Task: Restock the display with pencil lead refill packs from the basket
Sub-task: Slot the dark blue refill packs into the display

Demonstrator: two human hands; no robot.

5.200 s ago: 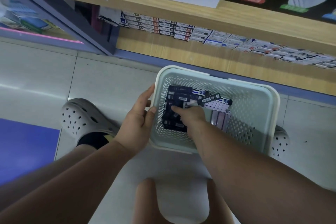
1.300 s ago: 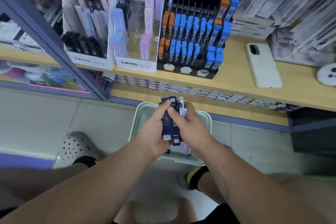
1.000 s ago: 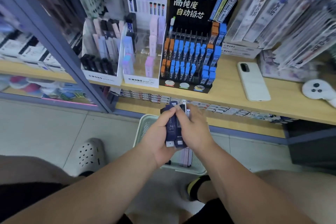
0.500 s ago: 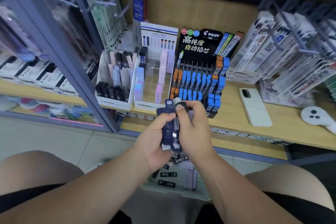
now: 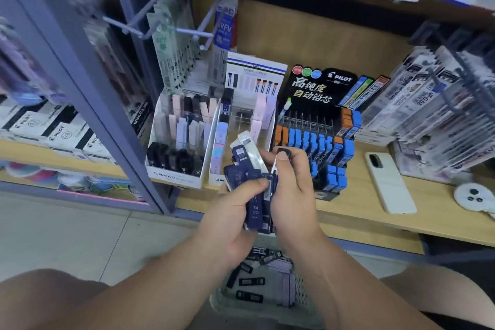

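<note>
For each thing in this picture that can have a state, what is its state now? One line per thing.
left hand: closed around a bundle of packs.
right hand: closed on the same bundle, thumb on top.
refill packs: held fanned out, above the basket.
basket: on the floor, some packs inside.
MONO display: partly filled, some slots empty.
phone: lying flat on the shelf.
</note>
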